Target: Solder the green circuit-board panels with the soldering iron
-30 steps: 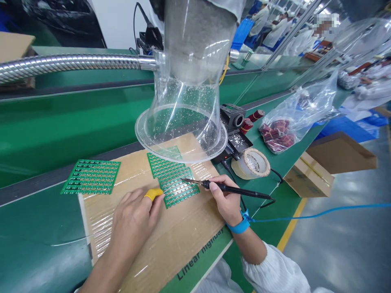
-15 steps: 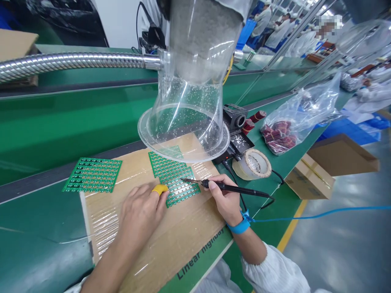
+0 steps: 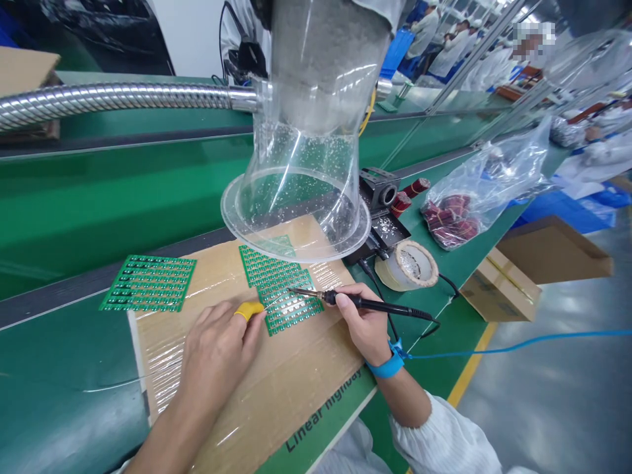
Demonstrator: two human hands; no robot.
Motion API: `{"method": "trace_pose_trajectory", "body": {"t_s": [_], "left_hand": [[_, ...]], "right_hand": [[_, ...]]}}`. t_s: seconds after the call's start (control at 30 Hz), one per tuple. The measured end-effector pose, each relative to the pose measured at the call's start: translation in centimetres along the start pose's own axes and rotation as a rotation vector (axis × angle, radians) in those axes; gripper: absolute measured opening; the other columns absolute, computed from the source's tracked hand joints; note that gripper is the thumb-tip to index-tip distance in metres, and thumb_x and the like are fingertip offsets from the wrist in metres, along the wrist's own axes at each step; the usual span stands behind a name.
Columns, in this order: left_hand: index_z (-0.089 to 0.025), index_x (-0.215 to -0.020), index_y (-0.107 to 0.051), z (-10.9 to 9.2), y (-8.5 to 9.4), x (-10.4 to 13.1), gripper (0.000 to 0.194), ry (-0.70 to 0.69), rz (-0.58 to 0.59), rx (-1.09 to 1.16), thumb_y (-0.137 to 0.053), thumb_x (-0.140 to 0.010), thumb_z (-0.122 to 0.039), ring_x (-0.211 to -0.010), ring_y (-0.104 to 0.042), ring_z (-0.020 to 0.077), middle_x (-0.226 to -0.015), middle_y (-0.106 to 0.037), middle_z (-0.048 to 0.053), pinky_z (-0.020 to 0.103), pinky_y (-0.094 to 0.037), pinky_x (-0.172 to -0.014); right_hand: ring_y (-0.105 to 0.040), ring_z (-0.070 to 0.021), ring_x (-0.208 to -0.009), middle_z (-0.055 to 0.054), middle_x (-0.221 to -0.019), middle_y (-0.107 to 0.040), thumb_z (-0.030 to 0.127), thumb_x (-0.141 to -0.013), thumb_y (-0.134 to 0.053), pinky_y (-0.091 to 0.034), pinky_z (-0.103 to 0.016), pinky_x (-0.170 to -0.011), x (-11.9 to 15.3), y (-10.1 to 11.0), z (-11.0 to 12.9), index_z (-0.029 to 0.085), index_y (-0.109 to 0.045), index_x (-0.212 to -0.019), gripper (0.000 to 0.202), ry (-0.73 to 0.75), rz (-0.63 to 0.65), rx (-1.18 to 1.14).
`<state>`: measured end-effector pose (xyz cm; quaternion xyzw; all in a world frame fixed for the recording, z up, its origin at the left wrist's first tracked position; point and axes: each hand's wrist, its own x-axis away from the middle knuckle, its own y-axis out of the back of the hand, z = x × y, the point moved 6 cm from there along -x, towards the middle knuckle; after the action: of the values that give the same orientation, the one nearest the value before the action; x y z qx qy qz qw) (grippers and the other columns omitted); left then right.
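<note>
My right hand [image 3: 364,321], with a blue strap on its wrist, grips a black soldering iron [image 3: 382,305]. The iron's tip points left, over the middle of a green circuit board panel [image 3: 296,318]. My left hand [image 3: 222,342] pinches a thin solder wire [image 3: 274,302] between thumb and a finger wearing a yellow finger cot [image 3: 248,310]. The wire's end reaches close to the iron tip; whether they touch is too small to tell. A second panel [image 3: 268,263] lies behind, partly under a clear fume hood [image 3: 296,210]. Another circuit board panel [image 3: 151,283] rests at the left.
Taped cardboard [image 3: 276,395] lies beneath the boards. A soldering iron stand [image 3: 380,191] and a round pot [image 3: 407,266] stand at the right, near a plastic bag [image 3: 459,210] of dark red wire bundles. A flexible metal hose [image 3: 123,104] holds the hood. Cardboard boxes [image 3: 503,286] sit farther right.
My left hand has drawn back slightly to the left, showing more solder wire between its fingers and the iron. The iron tip has shifted slightly left; my right hand has barely moved.
</note>
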<state>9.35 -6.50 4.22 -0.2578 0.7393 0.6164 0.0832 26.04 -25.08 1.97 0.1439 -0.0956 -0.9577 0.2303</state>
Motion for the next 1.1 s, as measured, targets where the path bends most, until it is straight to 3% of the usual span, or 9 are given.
{"method": "trace_pose_trajectory", "body": {"t_s": [0.53,0.8,1.1], "left_hand": [[-0.017,-0.082,-0.067,-0.27,-0.67,-0.37,0.021,0.004,0.038,-0.043,-0.059,-0.098,-0.028,-0.077,-0.063,0.0240,-0.089,-0.072,0.009,0.038,-0.046,-0.072],[-0.019,-0.080,-0.064,-0.04,-0.34,-0.18,0.020,0.008,-0.012,-0.011,-0.059,-0.097,-0.029,-0.077,-0.064,0.0249,-0.099,-0.075,0.011,0.039,-0.046,-0.071],[-0.021,-0.077,-0.061,-0.24,-0.23,-0.41,0.021,0.028,0.011,0.005,-0.055,-0.097,-0.025,-0.075,-0.063,0.0252,-0.086,-0.072,0.008,0.039,-0.045,-0.070]], "right_hand": [[-0.072,-0.0227,-0.079,-0.004,-0.088,-0.077,0.035,-0.092,-0.073,-0.056,-0.034,-0.072,-0.20,-0.34,-0.02,0.024,-0.074,-0.094,0.011,-0.008,0.067,0.065],[-0.071,-0.0215,-0.078,-0.003,-0.088,-0.077,0.033,-0.091,-0.073,-0.055,-0.033,-0.072,-0.30,-0.46,0.30,0.025,-0.075,-0.093,0.008,0.021,0.088,0.078],[-0.071,-0.0223,-0.078,-0.004,-0.087,-0.076,0.036,-0.093,-0.072,-0.054,-0.033,-0.070,-0.29,-0.41,-0.23,0.024,-0.073,-0.093,0.012,-0.028,0.067,0.048]]}}
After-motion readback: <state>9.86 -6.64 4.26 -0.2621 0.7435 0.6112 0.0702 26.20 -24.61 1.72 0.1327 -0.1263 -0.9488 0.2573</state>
